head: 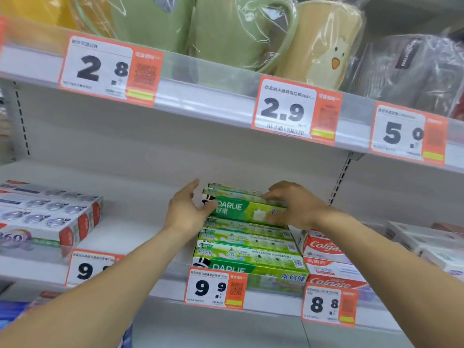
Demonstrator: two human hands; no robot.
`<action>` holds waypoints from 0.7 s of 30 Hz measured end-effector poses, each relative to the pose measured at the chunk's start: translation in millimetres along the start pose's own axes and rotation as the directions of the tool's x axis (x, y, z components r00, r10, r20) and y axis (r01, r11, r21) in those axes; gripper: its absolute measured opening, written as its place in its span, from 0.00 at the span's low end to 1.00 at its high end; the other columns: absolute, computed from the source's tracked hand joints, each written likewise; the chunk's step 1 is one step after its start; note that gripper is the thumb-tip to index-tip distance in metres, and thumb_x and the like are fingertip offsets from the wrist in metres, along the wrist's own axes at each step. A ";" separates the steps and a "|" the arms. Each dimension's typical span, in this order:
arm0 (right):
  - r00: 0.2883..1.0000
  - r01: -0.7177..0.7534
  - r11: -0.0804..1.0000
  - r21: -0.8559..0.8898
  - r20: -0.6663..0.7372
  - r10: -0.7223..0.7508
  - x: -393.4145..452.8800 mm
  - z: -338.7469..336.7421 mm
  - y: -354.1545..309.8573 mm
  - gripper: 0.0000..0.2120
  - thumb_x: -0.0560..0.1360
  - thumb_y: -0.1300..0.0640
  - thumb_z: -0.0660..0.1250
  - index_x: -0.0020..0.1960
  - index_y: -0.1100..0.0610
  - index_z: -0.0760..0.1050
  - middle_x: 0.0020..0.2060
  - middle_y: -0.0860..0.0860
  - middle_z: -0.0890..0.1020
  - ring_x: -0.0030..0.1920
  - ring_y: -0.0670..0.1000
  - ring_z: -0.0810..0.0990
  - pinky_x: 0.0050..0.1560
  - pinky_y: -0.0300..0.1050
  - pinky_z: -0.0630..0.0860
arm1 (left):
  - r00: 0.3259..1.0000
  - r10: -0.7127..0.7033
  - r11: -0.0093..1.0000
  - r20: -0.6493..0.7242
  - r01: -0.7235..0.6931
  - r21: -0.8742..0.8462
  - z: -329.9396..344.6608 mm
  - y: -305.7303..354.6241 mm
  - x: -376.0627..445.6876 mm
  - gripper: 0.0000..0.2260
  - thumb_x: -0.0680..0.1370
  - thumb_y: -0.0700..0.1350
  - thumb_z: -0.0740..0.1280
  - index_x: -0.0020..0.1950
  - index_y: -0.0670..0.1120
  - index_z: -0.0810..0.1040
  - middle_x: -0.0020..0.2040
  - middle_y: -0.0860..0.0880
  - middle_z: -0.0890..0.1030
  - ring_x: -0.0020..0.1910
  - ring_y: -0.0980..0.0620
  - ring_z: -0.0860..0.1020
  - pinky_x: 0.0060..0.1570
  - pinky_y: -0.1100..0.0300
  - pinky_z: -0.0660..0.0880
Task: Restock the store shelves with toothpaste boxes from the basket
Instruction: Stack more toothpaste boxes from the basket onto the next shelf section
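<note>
A green Darlie toothpaste box (241,209) lies at the back of the shelf (140,222), on top of a row of green Darlie boxes (248,254). My left hand (185,209) is at its left end, thumb touching the box front, fingers spread and raised. My right hand (293,204) grips its right end, fingers over the top edge and thumb on the front. More green boxes sit behind it. The basket is out of sight.
Red and white Colgate boxes (324,257) sit right of the green row, and white boxes (45,217) are stacked at the left. Bare shelf lies between the white stack and the green row. The upper shelf edge (213,96) carries price tags, with wrapped cups above.
</note>
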State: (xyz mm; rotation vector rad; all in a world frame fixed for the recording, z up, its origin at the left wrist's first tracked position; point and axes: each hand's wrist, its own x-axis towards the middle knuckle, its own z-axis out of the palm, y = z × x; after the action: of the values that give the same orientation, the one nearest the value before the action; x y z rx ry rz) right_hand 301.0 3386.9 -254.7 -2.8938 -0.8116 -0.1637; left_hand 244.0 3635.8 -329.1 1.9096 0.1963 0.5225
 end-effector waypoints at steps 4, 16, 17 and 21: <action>0.998 0.013 1.000 0.008 0.066 -0.014 7.3 7.3 8.4 0.30 0.75 0.48 0.73 0.75 0.44 0.68 0.75 0.46 0.69 0.73 0.51 0.69 0.75 0.49 0.64 | 0.983 -0.044 0.999 0.179 0.040 0.023 9.9 -11.0 -2.0 0.18 0.79 0.48 0.70 0.67 0.48 0.74 0.61 0.50 0.82 0.60 0.48 0.80 0.57 0.56 0.76; 0.995 0.067 0.997 -0.043 0.080 -0.063 9.3 2.9 12.4 0.30 0.76 0.53 0.73 0.76 0.48 0.68 0.66 0.48 0.73 0.66 0.52 0.71 0.70 0.47 0.67 | 0.936 -0.026 0.999 0.352 0.034 -0.017 7.4 -12.4 -2.8 0.18 0.80 0.37 0.61 0.67 0.54 0.72 0.57 0.48 0.83 0.52 0.43 0.82 0.53 0.48 0.78; 0.994 0.069 0.996 -0.052 0.083 -0.065 9.0 2.9 11.1 0.30 0.77 0.54 0.72 0.76 0.48 0.67 0.67 0.48 0.73 0.66 0.52 0.71 0.70 0.48 0.67 | 0.926 -0.044 0.998 0.375 0.056 -0.021 7.2 -10.9 -3.5 0.19 0.79 0.37 0.63 0.68 0.54 0.70 0.58 0.50 0.83 0.54 0.47 0.82 0.57 0.49 0.78; 0.993 0.068 0.994 -0.082 0.101 -0.059 7.8 3.9 7.0 0.30 0.77 0.55 0.71 0.77 0.49 0.66 0.69 0.49 0.72 0.67 0.53 0.71 0.71 0.50 0.68 | 0.894 -0.098 0.994 0.437 0.113 -0.009 5.5 -5.2 -2.6 0.23 0.79 0.40 0.66 0.71 0.52 0.64 0.61 0.52 0.80 0.57 0.50 0.80 0.61 0.48 0.77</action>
State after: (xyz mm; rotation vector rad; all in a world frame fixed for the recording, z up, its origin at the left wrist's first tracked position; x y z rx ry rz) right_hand 311.6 3385.6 -258.2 -2.9778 -0.9358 -0.0633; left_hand 244.6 3632.2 -336.3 1.9179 -0.0035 0.0141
